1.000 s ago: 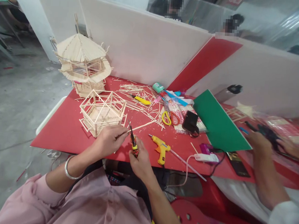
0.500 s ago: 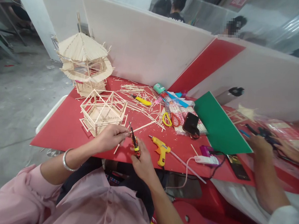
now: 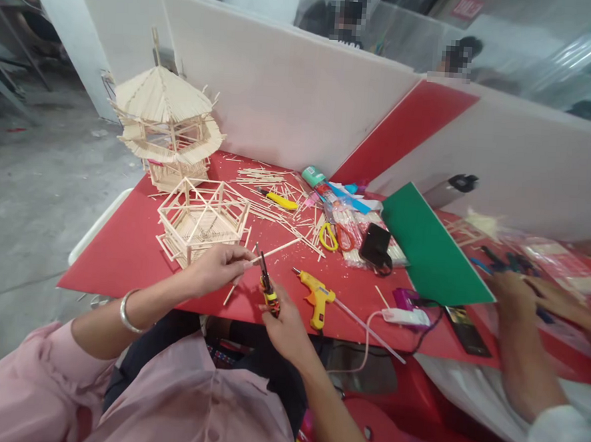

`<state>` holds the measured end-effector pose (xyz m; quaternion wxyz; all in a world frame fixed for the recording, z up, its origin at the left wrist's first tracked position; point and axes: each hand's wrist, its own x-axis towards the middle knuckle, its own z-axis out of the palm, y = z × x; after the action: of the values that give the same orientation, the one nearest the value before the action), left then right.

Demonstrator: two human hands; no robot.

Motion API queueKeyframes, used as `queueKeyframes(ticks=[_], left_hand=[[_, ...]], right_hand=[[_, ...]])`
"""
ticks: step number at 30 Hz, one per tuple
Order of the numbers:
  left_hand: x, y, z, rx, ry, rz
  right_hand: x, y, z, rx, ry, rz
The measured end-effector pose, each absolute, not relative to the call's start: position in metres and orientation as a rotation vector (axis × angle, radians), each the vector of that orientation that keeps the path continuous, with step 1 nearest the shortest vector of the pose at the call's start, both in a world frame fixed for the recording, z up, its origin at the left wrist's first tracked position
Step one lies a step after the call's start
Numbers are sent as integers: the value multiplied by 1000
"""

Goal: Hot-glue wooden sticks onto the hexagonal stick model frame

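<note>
My left hand (image 3: 222,268) pinches a thin wooden stick (image 3: 280,248) that slants up to the right over the red table. In my right hand (image 3: 284,320) are small pliers (image 3: 269,291) with dark jaws and yellow-and-black handles. Their jaws point up and meet the stick just beyond my left fingertips; whether they are closed on it I cannot tell. Just behind my left hand stands a hexagonal stick frame (image 3: 203,219) with a slatted floor. Another stick (image 3: 231,292) lies below my left fingers. Right of the pliers lies a yellow glue gun (image 3: 315,295) with a clear glue stick in it.
A tiered stick pavilion (image 3: 164,116) stands at the back left. Loose sticks (image 3: 263,177), a yellow cutter knife (image 3: 281,200), scissors (image 3: 330,236) and a black box-shaped device (image 3: 375,244) lie behind. A green board (image 3: 434,249) separates a co-worker's hands (image 3: 516,294) at right.
My left hand and the stick have shifted slightly left, with more stick showing between fingers and pliers. The pliers have moved slightly, and the co-worker's hands have shifted.
</note>
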<state>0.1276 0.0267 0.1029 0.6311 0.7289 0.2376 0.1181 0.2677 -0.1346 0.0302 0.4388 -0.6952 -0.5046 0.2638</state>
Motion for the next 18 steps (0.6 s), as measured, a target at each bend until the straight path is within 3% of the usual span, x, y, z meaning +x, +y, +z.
queueKeyframes(ticks=[3,9,18], left_hand=[[126,27,103,1873,521,358],[126,25,88,1954,430,497],[112,13,86,2097,531,656]], right_hand=[[266,-141,37,-1755,-1142,753],[263,-148,46,-1327,-677,1554],[302,-96,56,-1780,-424,1520]])
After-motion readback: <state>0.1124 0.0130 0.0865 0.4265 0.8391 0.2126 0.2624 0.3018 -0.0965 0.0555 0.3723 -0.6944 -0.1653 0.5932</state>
